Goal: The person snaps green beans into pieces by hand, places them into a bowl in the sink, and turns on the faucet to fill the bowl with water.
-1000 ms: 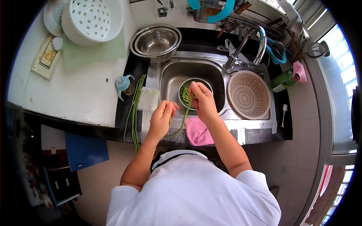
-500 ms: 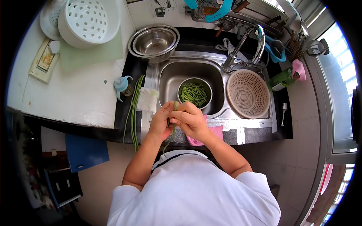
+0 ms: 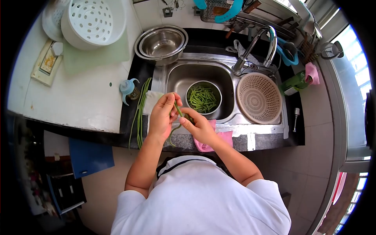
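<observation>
A long green bean point(image 3: 178, 109) is stretched between my two hands in front of the sink, its tail hanging below my fingers. My left hand point(image 3: 160, 117) is closed around the bean. My right hand point(image 3: 200, 127) pinches it lower down, and some green shows under its curled fingers. Just beyond, a metal bowl point(image 3: 220, 102) stands in the sink point(image 3: 176, 74), holding many short bean pieces point(image 3: 201, 98). Several whole long beans point(image 3: 140, 113) lie on the black counter to the left, beside a white cloth point(image 3: 150, 102).
A beige colander point(image 3: 258, 98) sits right of the basin, under the faucet point(image 3: 270, 47) side. Stacked metal bowls point(image 3: 162, 43) stand behind left. A blue-topped bottle point(image 3: 127, 88) is near the whole beans. A pink cloth point(image 3: 225, 138) hangs at the front edge.
My hands have moved apart slightly. The left hand has risen toward the white cloth and tilted, and more of the bean shows between the hands.
</observation>
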